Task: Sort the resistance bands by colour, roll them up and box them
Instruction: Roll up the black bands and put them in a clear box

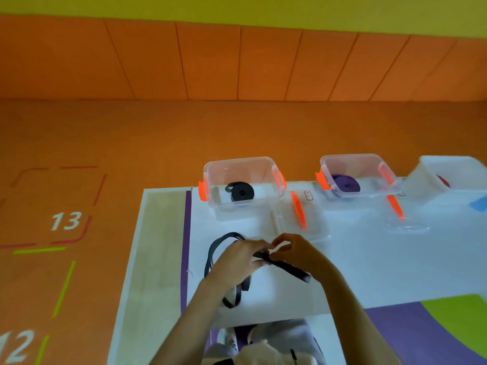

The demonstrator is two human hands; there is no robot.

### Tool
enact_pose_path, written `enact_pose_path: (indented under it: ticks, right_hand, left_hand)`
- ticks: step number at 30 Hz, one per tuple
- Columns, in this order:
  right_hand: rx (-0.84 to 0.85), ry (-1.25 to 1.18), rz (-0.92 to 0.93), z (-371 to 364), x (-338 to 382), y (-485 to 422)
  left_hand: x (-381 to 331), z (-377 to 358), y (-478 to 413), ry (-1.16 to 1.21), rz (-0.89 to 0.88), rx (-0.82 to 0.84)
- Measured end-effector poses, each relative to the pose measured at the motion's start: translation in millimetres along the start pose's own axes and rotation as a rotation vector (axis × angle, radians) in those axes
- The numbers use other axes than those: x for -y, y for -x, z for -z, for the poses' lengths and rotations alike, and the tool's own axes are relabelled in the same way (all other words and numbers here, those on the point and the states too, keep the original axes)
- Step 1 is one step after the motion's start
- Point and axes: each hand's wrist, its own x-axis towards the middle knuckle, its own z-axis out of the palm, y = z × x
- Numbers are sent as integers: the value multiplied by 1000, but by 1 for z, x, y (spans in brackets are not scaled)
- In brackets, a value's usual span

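Observation:
A black resistance band [290, 268] lies across the white table [369, 259] in front of me. My left hand [237, 262] and my right hand [295, 252] meet over it, and both pinch it near its middle. One flat end sticks out to the right; long loops trail off to the left and toward me. At the back left stands a clear box [242, 185] with orange clips, and a rolled black band [241, 192] lies inside it. To its right, a second clear box [355, 177] holds a rolled purple band [345, 184].
A third, whitish box [448, 177] at the far right shows something red inside. Two clear lids [300, 217] with orange clips lie in front of the boxes. An orange floor with painted numbers runs along the left of the table.

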Motion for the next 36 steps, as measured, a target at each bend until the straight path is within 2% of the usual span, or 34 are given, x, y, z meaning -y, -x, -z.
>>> enact_pose_path:
  ticks: [7,12,16,20,24,29,36]
  right_hand:
    - [-13,-286,112,14,17,11]
    - [-87,-513,248,25,21,12]
    - [-98,-578,255,26,31,11]
    - [-216,-687,179,20,40,7]
    - [-280,-678,161,7,52,4]
    - [-238,-599,195,-5,62,3]
    - [-154,-627,267,-11,66,8]
  left_hand:
    - [5,16,7,110,112,-197]
    - [11,19,4,120,197,-259]
    - [9,20,0,79,207,-308]
    - [8,21,-1,38,227,-321]
    - [1,21,1,38,177,-309]
    - [-5,28,-1,226,158,-454]
    - [-1,31,6,152,175,-449]
